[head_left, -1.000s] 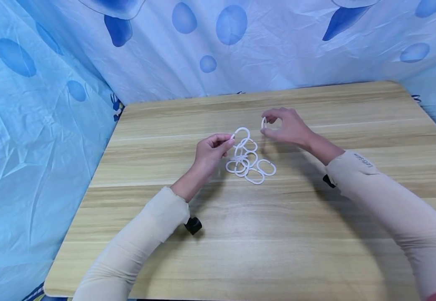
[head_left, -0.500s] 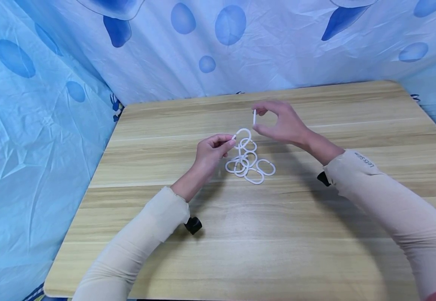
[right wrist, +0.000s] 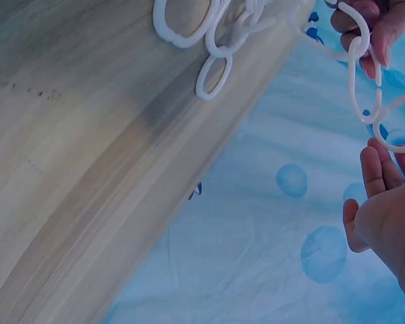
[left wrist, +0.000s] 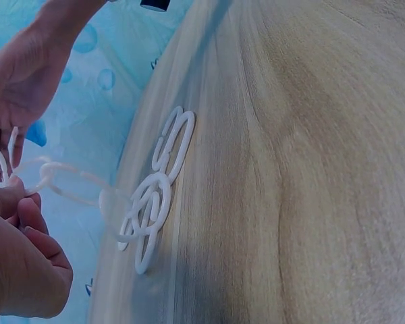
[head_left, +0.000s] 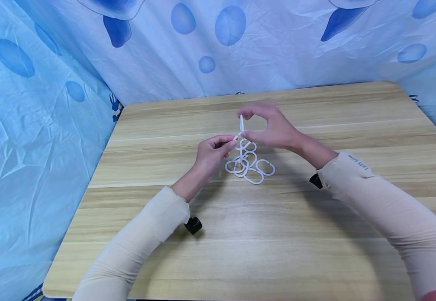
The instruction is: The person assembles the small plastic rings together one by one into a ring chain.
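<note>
My left hand (head_left: pixel 215 152) pinches a white plastic oval link (head_left: pixel 235 137) with a gap in its side, between thumb and forefinger. A short chain of hooked links (left wrist: pixel 74 182) runs from it toward the pile on the table. My right hand (head_left: pixel 272 126) pinches a separate white link (head_left: pixel 241 122) upright between thumb and fingers, just above the left fingertips. In the right wrist view this ring (right wrist: pixel 397 146) overlaps the end of a link near the left hand (right wrist: pixel 374 30). Below both hands lies a loose pile of white links (head_left: pixel 241 167).
A single white link (head_left: pixel 265 167) lies at the pile's right side. The wood-grain table (head_left: pixel 240 251) extends around the pile on all sides. A blue patterned sheet (head_left: pixel 157 54) hangs behind and to the left of it. Black wrist cameras (head_left: pixel 193 225) sit under the sleeves.
My right hand has moved left with its link, from right of the chain to right above the left fingertips. The left hand has stayed in place with its pinch.
</note>
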A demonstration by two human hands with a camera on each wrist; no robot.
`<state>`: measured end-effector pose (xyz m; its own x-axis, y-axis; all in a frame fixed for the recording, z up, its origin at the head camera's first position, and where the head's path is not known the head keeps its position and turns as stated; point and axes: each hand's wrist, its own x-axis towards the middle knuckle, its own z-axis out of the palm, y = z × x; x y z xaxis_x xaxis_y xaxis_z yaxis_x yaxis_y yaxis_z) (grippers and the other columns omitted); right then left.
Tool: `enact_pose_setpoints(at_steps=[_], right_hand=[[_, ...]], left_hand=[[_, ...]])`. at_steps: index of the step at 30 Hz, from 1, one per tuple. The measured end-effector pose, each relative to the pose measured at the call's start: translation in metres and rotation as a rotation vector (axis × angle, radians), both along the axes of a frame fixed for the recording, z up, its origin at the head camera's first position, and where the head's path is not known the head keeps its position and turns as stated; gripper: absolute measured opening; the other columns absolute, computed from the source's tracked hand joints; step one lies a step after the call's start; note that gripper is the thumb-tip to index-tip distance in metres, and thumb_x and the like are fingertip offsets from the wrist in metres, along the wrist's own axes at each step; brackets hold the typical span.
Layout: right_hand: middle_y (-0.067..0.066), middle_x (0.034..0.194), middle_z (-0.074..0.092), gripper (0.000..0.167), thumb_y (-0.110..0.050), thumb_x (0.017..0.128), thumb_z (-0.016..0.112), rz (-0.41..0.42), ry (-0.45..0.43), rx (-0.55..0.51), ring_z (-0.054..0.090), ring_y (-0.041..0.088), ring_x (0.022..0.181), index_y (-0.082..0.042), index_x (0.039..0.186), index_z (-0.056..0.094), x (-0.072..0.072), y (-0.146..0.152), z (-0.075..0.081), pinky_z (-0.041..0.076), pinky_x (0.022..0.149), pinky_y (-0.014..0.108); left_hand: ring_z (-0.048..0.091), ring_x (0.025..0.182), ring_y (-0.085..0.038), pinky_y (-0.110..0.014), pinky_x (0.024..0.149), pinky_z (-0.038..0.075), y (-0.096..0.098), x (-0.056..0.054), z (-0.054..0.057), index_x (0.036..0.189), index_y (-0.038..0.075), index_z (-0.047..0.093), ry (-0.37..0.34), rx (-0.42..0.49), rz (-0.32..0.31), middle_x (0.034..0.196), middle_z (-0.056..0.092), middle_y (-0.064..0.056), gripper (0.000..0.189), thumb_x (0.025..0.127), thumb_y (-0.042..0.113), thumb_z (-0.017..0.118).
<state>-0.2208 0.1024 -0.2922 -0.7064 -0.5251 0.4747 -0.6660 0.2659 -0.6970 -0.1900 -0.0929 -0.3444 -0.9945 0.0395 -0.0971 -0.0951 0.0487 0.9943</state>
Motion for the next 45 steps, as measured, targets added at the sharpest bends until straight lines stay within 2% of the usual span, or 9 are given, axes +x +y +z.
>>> enact_pose_setpoints(at_steps=[4, 7, 12, 21, 25, 31, 38, 41, 45], right_hand=[[0.011, 0.114, 0.064, 0.043, -0.002, 0.079, 0.071, 0.04, -0.016, 0.026, 0.054, 0.029, 0.106, -0.001, 0.121, 0.062, 0.002, -0.004, -0.003, 0.039, 0.095, 0.041], [0.005, 0.115, 0.064, 0.045, -0.006, 0.079, 0.073, 0.061, -0.006, 0.046, 0.053, 0.023, 0.107, -0.007, 0.122, 0.063, -0.007, -0.003, -0.015, 0.038, 0.096, 0.04], [0.004, 0.111, 0.066, 0.047, -0.012, 0.076, 0.076, 0.077, 0.074, 0.08, 0.054, 0.024, 0.103, -0.007, 0.121, 0.063, -0.014, -0.002, -0.026, 0.038, 0.093, 0.041], [0.006, 0.113, 0.063, 0.049, -0.014, 0.074, 0.078, -0.001, 0.166, 0.15, 0.05, 0.019, 0.108, -0.009, 0.12, 0.063, -0.015, -0.001, -0.025, 0.025, 0.095, 0.047], [0.007, 0.118, 0.062, 0.048, -0.015, 0.075, 0.077, 0.0, 0.175, 0.184, 0.048, 0.023, 0.115, -0.008, 0.121, 0.062, -0.014, -0.002, -0.026, 0.023, 0.1, 0.049], [0.008, 0.116, 0.063, 0.047, -0.014, 0.075, 0.075, 0.016, 0.211, 0.198, 0.048, 0.027, 0.114, -0.006, 0.119, 0.062, -0.013, -0.003, -0.027, 0.022, 0.1, 0.052], [0.009, 0.116, 0.062, 0.047, -0.015, 0.075, 0.072, 0.023, 0.256, 0.236, 0.048, 0.028, 0.113, -0.005, 0.12, 0.064, -0.012, -0.006, -0.031, 0.024, 0.097, 0.053], [0.009, 0.115, 0.062, 0.047, -0.014, 0.075, 0.071, 0.038, 0.297, 0.245, 0.048, 0.028, 0.112, -0.005, 0.12, 0.064, -0.011, -0.007, -0.032, 0.025, 0.093, 0.053], [0.01, 0.114, 0.061, 0.047, -0.013, 0.074, 0.072, 0.041, 0.428, 0.281, 0.049, 0.029, 0.11, -0.004, 0.12, 0.063, -0.009, -0.008, -0.033, 0.026, 0.093, 0.054]], left_hand=[[0.054, 0.073, -0.01, -0.019, 0.065, 0.048, -0.001, 0.0, 0.0, 0.103, 0.003, 0.072, -0.003, -0.006, -0.003, 0.087, 0.065, 0.001, 0.021, 0.087, 0.016, 0.073], [0.054, 0.073, -0.012, -0.019, 0.064, 0.048, -0.001, 0.0, -0.001, 0.103, 0.003, 0.072, -0.002, -0.005, 0.0, 0.087, 0.065, 0.001, 0.021, 0.087, 0.016, 0.073], [0.054, 0.075, -0.014, -0.019, 0.064, 0.048, -0.001, 0.0, -0.001, 0.103, 0.001, 0.071, 0.014, 0.006, 0.013, 0.086, 0.065, 0.002, 0.02, 0.088, 0.014, 0.072], [0.054, 0.074, -0.013, -0.019, 0.066, 0.048, -0.004, 0.0, -0.001, 0.108, 0.002, 0.071, 0.033, 0.011, 0.039, 0.091, 0.066, 0.001, 0.023, 0.088, 0.013, 0.072], [0.054, 0.074, -0.019, -0.019, 0.064, 0.047, -0.004, -0.001, -0.001, 0.108, 0.002, 0.07, 0.033, 0.023, 0.046, 0.089, 0.066, 0.001, 0.023, 0.088, 0.013, 0.071], [0.05, 0.062, -0.01, -0.018, 0.059, 0.043, -0.004, -0.001, 0.003, 0.107, -0.001, 0.07, 0.035, 0.082, 0.05, 0.084, 0.067, 0.001, 0.024, 0.089, 0.015, 0.07], [0.048, 0.06, -0.009, -0.018, 0.057, 0.039, -0.003, 0.0, 0.004, 0.1, 0.001, 0.071, 0.026, 0.113, 0.018, 0.08, 0.069, 0.002, 0.025, 0.088, 0.023, 0.072], [0.049, 0.061, -0.01, -0.019, 0.058, 0.04, -0.002, 0.0, 0.004, 0.102, 0.0, 0.072, 0.024, 0.121, 0.005, 0.079, 0.068, 0.003, 0.026, 0.087, 0.022, 0.073], [0.051, 0.066, -0.011, -0.019, 0.061, 0.045, -0.001, 0.0, 0.005, 0.105, -0.002, 0.071, 0.017, 0.134, -0.004, 0.083, 0.068, 0.003, 0.027, 0.086, 0.016, 0.074]])
